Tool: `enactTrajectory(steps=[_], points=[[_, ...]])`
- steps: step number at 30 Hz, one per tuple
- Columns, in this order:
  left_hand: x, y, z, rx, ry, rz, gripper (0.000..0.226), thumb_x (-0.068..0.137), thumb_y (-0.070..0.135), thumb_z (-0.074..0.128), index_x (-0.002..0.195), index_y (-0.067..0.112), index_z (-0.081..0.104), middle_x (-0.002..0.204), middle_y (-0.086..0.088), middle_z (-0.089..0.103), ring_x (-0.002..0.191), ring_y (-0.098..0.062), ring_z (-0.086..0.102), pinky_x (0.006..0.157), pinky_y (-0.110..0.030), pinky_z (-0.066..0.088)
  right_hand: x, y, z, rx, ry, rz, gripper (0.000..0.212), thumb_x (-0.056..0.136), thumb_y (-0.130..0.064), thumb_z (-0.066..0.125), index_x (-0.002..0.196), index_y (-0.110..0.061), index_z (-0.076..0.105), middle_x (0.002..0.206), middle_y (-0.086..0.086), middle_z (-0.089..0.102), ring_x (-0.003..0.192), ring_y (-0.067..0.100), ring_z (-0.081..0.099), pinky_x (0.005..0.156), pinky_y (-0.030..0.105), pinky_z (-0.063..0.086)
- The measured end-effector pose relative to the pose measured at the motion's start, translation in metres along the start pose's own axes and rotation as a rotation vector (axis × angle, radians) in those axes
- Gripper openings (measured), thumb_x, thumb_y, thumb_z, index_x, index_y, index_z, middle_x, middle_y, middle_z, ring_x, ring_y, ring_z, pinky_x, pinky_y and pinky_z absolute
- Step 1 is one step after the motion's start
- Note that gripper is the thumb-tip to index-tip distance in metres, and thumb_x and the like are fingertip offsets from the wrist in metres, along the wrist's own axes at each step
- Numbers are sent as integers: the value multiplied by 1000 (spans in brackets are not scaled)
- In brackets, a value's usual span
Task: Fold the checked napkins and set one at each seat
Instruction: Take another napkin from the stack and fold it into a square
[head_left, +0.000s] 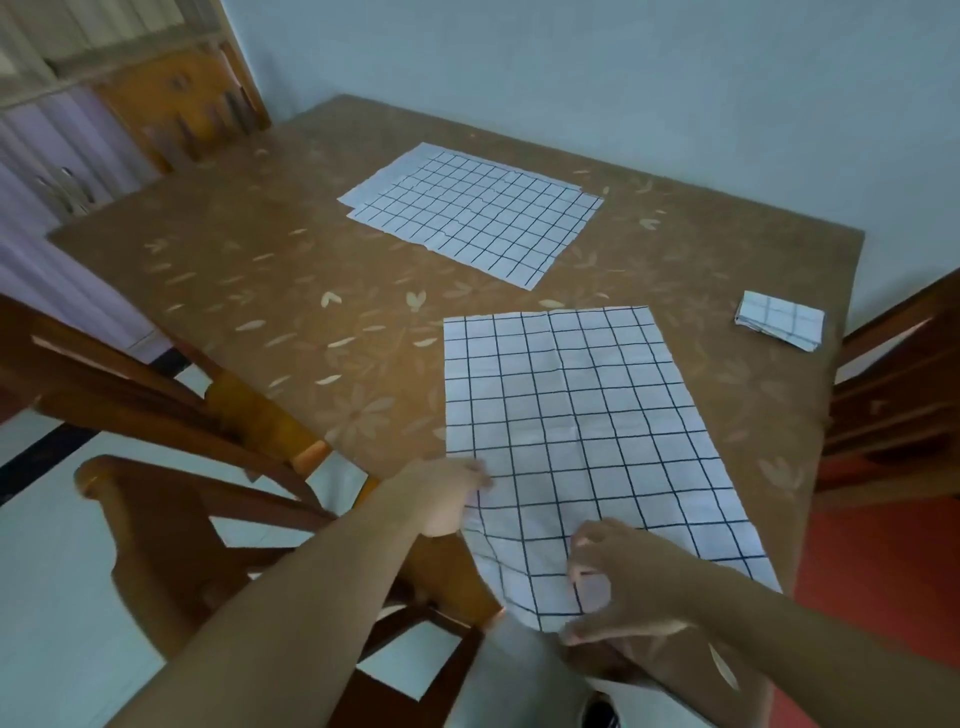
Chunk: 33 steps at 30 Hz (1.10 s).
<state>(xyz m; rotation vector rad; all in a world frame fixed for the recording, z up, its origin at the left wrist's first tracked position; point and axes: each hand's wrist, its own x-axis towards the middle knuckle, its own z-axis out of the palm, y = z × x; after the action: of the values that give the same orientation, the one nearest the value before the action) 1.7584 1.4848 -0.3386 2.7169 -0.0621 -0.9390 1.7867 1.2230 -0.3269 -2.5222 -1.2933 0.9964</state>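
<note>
near napkin (576, 415): flat at table (260, 270) front edge, near end hanging off | left hand (447, 493): pinching its left edge | right hand (618, 582): half-curled over near end, grip unclear | spread napkins (467, 213): mid-table | folded napkin (779, 322): right edge

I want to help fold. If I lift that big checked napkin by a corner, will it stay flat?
Probably not: the napkin looks floppy, since its near end droops over the table edge. It likely weighs little, being thin cloth, and its creases suggest it folds easily.
</note>
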Motion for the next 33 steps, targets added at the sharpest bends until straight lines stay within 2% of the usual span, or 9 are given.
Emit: enactTrajectory(steps=[2, 4, 9, 14, 18, 20, 25, 29, 33], points=[[3, 4, -2, -62, 61, -27, 52, 96, 6, 48, 145, 23, 42, 150, 1, 39, 125, -20, 48, 85, -18, 34, 4, 11, -9, 94, 53, 58, 66, 71, -85, 42, 113, -36, 58, 121, -20, 51, 108, 3, 49, 93, 29, 44], [7, 12, -2, -131, 241, -73, 42, 97, 14, 48, 138, 22, 50, 140, 0, 51, 116, -20, 54, 86, -21, 40, 14, 37, -19, 28, 242, 109, 48, 88, -63, 45, 122, -31, 57, 125, -14, 56, 109, 7, 54, 95, 28, 44], [40, 35, 7, -106, 483, -47, 41, 98, 31, 47, 139, 25, 47, 141, 5, 49, 126, -18, 47, 100, -36, 42, 38, 105, -35, -136, 410, 183, 46, 97, -31, 48, 141, -19, 44, 145, -3, 47, 130, 16, 46, 103, 33, 40], [73, 39, 6, -24, 491, -160, 49, 100, 36, 40, 147, 25, 33, 155, 4, 31, 143, -16, 25, 114, -42, 25, 63, 141, -40, -185, 481, 208, 59, 98, -39, 44, 150, -16, 29, 156, 1, 31, 144, 18, 27, 110, 39, 30], [82, 27, 10, -221, 550, -229, 50, 91, 47, 58, 139, 32, 50, 152, 11, 38, 143, -11, 27, 116, -43, 24, 75, 166, -33, -202, 428, 259, 73, 92, -65, 27, 153, -27, 17, 162, -7, 14, 149, 15, 9, 118, 42, 14], [86, 22, 14, -325, 659, -232, 45, 83, 49, 68, 126, 35, 63, 143, 14, 50, 138, -10, 36, 112, -47, 30, 76, 173, -29, -182, 487, 237, 77, 84, -72, 22, 151, -33, 26, 160, -10, 18, 148, 14, 13, 117, 44, 13], [92, 25, 24, -505, 841, -258, 42, 70, 60, 60, 99, 35, 77, 123, 12, 66, 125, -13, 52, 102, -51, 41, 81, 179, -19, 21, 773, 138, 51, 80, -63, 50, 119, -35, 66, 138, -9, 55, 135, 16, 42, 110, 47, 25], [97, 27, 27, -564, 903, -272, 30, 70, 57, 58, 88, 40, 75, 113, 16, 69, 117, -11, 57, 96, -53, 45, 83, 185, -21, 41, 888, 62, 21, 79, -32, 77, 100, -30, 76, 122, -8, 67, 124, 17, 54, 106, 47, 28], [94, 26, 15, -491, 854, -219, 11, 77, 41, 68, 82, 34, 75, 100, 22, 66, 105, -8, 59, 89, -47, 49, 79, 189, -40, -15, 875, 2, 9, 81, -18, 76, 87, -25, 77, 102, -10, 72, 100, 14, 63, 103, 46, 27]])
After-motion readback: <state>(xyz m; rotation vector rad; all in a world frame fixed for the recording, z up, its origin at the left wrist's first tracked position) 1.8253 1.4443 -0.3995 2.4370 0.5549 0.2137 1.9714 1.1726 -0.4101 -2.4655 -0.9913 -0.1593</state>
